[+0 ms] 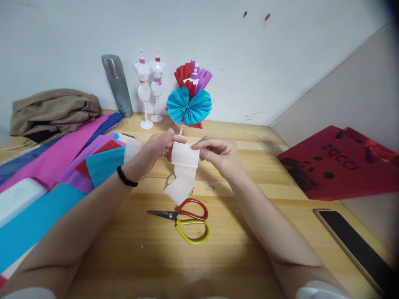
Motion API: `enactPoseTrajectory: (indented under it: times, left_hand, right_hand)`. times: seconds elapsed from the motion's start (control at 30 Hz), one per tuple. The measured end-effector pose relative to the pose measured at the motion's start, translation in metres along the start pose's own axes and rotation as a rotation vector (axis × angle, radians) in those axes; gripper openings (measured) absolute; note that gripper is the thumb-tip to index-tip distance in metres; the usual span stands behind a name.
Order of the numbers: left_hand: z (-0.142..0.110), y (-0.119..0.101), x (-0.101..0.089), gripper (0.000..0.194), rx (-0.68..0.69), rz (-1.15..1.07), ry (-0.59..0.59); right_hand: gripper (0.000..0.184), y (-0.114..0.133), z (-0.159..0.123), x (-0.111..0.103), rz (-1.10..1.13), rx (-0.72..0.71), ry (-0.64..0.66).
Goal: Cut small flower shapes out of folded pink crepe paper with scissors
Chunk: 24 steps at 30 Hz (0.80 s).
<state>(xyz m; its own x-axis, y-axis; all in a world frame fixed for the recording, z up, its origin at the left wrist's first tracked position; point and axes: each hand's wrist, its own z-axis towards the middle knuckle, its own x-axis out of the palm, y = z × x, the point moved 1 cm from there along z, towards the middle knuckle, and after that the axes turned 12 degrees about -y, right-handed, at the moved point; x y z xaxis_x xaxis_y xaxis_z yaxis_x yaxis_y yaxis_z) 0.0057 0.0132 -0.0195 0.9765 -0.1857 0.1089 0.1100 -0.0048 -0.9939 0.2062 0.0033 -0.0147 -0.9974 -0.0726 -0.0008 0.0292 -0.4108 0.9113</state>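
Note:
Between my two hands hangs a pale, folded strip of paper (185, 155), creased across the middle, its lower end bent to the left. My left hand (160, 145) pinches its upper left edge. At the upper right edge, the thumb and forefinger of my right hand (220, 153) are closed on it. Just below the strip lie scissors (192, 220) with one red and one yellow handle, blades pointing left. A metal ring (169, 179) is partly hidden behind the paper. Behind my hands stands a dress form wearing a turquoise pleated paper fan (189, 106), with red and purple pleats above.
Two white dress forms (144, 91) and a grey thermos (117, 86) stand by the wall. Coloured paper sheets (106, 164), a white box (20, 201) and brown cloth (56, 110) lie left. A red bag (336, 166) and a phone (352, 245) are at right.

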Motion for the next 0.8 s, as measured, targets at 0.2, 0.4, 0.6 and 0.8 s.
enactPoseTrajectory:
  times: [0.2,0.4,0.6,0.8]
  left_hand:
    - [-0.003,-0.003,0.006,0.033,0.051,0.145,-0.007]
    - [-0.004,-0.006,0.014,0.023,0.124,0.189,-0.045]
    - [-0.004,-0.006,0.016,0.029,0.174,0.241,-0.12]
    - [-0.006,-0.001,0.018,0.031,0.168,0.24,-0.174]
  right_hand:
    - [0.013,-0.007,0.001,-0.002,-0.045,-0.018,-0.023]
    - [0.015,-0.012,0.002,-0.003,-0.133,-0.128,-0.034]
    - [0.017,-0.009,0.0,-0.002,-0.128,-0.02,-0.036]
    - [0.032,-0.014,-0.001,0.008,-0.127,0.091,-0.074]
